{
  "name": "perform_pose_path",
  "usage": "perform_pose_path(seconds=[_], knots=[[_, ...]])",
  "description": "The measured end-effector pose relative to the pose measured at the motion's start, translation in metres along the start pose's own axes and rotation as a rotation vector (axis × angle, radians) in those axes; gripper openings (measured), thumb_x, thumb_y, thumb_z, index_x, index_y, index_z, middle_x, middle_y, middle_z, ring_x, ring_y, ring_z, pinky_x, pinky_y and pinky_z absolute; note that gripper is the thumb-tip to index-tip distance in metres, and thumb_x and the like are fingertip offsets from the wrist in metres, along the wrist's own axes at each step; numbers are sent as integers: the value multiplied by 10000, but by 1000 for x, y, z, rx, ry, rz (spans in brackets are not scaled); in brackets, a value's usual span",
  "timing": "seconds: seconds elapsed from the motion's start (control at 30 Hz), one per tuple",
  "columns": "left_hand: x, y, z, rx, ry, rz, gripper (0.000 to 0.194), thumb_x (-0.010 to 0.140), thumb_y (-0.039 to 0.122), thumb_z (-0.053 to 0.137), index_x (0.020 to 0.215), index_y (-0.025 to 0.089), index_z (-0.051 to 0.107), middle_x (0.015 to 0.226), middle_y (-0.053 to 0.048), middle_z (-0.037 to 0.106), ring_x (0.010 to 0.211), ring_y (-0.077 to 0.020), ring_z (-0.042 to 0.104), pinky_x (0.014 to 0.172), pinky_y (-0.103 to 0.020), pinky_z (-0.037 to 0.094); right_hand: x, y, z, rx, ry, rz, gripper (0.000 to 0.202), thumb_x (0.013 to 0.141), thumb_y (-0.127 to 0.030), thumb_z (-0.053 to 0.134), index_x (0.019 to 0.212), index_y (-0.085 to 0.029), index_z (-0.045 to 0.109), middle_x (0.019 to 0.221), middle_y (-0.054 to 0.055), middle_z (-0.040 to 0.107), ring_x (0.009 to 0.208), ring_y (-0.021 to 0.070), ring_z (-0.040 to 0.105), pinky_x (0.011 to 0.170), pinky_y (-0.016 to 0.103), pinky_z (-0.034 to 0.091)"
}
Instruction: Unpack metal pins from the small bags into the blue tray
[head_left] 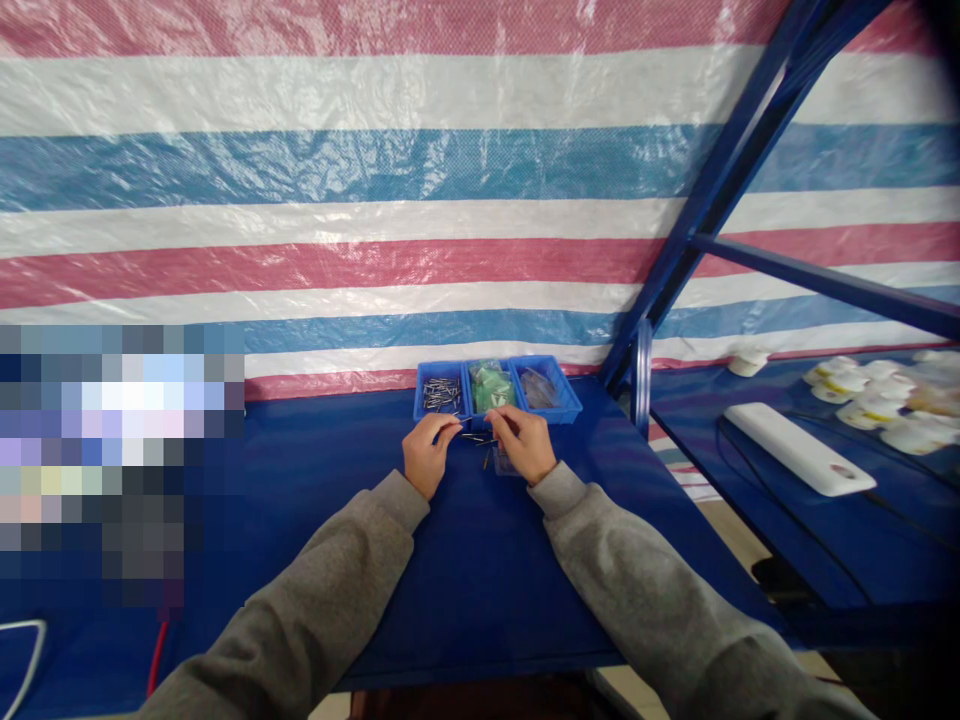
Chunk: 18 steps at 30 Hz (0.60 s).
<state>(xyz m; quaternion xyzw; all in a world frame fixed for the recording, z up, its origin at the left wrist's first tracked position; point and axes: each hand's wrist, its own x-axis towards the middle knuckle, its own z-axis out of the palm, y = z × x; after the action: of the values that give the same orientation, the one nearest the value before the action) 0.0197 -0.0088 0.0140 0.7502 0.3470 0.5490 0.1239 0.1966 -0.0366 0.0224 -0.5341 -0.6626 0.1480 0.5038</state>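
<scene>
My left hand [429, 452] and my right hand [525, 442] face each other above the blue table, both closed in a pinch. A thin rod-like piece [475, 417] spans the gap between my fingertips; its exact kind is too small to tell. Just beyond are three blue bins: the left bin [418, 402] holds many slim metal pieces [441, 394], the middle one green plastic packets [490, 384], the right one clear plastic pieces [541, 388]. Several loose thin pieces [475, 438] lie beneath my hands. Partly hidden by my right hand is a clear plastic case [508, 464].
A striped plastic sheet [375, 270] hangs behind the table [480, 590]. To the right rises a slanted blue metal frame [694, 215]. Past it, another table carries a white oblong device [799, 448], cables and several white round containers [874, 395]. The left side is pixelated.
</scene>
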Motion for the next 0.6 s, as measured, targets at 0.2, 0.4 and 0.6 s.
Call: perform_pose_path(seconds=[0.2, 0.4, 0.6], knots=[[-2, -3, 1, -29, -46, 11, 172, 893, 240, 513, 887, 179, 674, 812, -37, 687, 743, -136, 638, 734, -256, 505, 0, 2, 1, 2, 15, 3, 353, 910, -427, 429, 783, -182, 651, 571, -3, 577, 508, 121, 541, 537, 219, 419], [-4, -2, 2, -20, -70, -37, 200, 914, 266, 469, 929, 169, 643, 669, 6, 611, 614, -100, 582, 683, -218, 471, -1, 0, 1, 24, 12, -10, 317, 901, -413, 453, 830, -180, 657, 650, 20, 632, 557, 135, 584, 540, 225, 440], [-4, 0, 2, -31, -125, -91, 160, 921, 279, 446, 945, 179, 568, 599, 49, 508, 547, -81, 510, 615, -197, 414, -2, -1, 2, 68, -48, -39, 275, 885, -393, 495, 934, -190, 675, 802, 44, 693, 598, 142, 615, 552, 238, 471]])
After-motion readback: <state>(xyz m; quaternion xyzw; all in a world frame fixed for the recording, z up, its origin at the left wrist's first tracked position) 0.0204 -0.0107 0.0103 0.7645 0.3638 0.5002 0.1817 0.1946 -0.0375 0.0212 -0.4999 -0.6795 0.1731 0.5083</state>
